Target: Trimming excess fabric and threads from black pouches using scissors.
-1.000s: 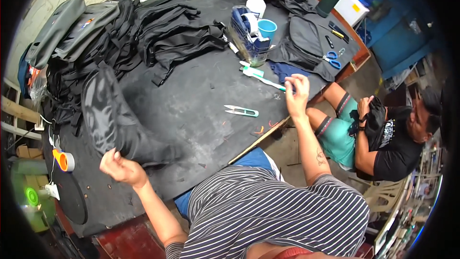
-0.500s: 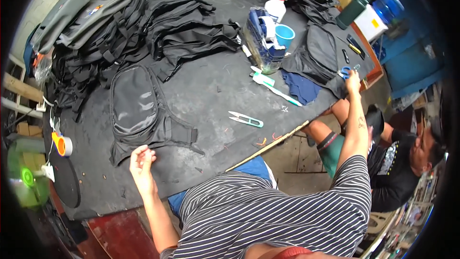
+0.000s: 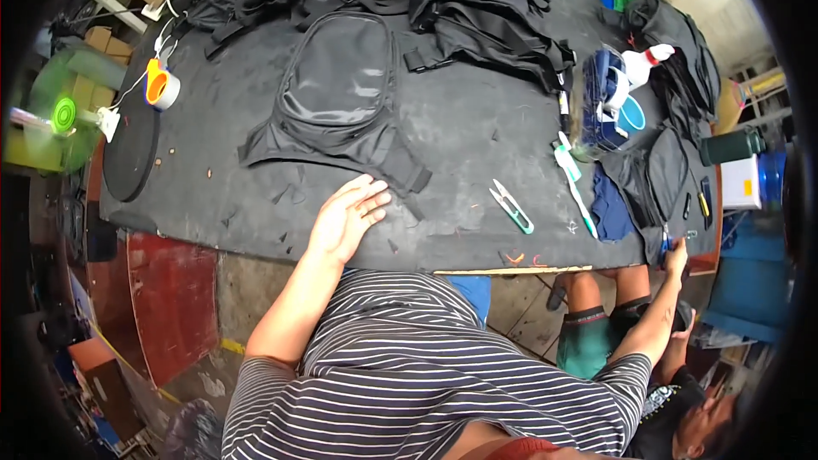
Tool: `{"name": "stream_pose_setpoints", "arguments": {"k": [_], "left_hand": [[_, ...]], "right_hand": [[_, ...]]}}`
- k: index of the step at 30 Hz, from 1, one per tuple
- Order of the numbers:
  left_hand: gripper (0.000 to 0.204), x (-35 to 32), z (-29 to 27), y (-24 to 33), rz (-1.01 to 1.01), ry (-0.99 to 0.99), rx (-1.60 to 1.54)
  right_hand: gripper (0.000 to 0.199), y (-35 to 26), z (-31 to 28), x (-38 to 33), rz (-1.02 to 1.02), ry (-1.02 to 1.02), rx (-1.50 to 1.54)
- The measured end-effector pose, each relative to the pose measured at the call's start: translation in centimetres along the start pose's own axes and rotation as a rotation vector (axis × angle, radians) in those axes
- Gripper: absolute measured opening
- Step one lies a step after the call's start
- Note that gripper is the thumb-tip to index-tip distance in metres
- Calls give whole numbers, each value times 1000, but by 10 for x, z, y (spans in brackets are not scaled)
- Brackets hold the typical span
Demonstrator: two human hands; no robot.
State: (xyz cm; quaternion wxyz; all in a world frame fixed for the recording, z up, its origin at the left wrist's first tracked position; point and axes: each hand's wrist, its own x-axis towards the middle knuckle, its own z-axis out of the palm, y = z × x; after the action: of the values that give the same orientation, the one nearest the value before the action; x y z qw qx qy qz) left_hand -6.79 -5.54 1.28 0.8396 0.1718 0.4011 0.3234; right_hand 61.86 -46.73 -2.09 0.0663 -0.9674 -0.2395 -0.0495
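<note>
A small black backpack (image 3: 336, 72) lies flat on the dark table, its glossy rounded front panel upward and its straps spread toward me. My left hand (image 3: 348, 217) hovers by its lower edge, fingers loosely apart, with nothing in it. Far to the right, my right hand (image 3: 676, 257) is closed at the table edge on blue-handled scissors (image 3: 666, 241), whose blades are hard to make out. Beside them is another black bag (image 3: 652, 175) with a dark blue cloth piece (image 3: 611, 209). Thread snips (image 3: 513, 207) with green handles lie between my hands.
Black bags (image 3: 477, 17) are heaped along the far side. A clear container (image 3: 588, 111), a spray bottle (image 3: 643, 64) and a blue cup (image 3: 630, 115) stand at right. A tape roll (image 3: 164, 92) lies left, near a green fan (image 3: 64, 115). Someone in green shorts (image 3: 584, 342) sits at right.
The view has swung left, so the table things appear shifted. My right hand remains by the scissors at the table's right end. My left hand stays empty near the backpack's lower edge.
</note>
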Motion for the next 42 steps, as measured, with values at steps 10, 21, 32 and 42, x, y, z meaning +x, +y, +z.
{"name": "stream_pose_setpoints", "arguments": {"k": [10,21,32,42], "left_hand": [[18,35,37,-17,171,-48,-131],[11,60,54,-19,62,-215,-126],[13,0,72,-2,233,-392,134],[8,-4,65,-4,409,-374,169]], "right_hand": [[28,-53,-69,-61,79,-31,-210],[23,-85,-155,-171,248,0,541],[52,-436,-62,-298,-243,-932,1401],[67,-481,-66,-309,-296,-1076,1296]]}}
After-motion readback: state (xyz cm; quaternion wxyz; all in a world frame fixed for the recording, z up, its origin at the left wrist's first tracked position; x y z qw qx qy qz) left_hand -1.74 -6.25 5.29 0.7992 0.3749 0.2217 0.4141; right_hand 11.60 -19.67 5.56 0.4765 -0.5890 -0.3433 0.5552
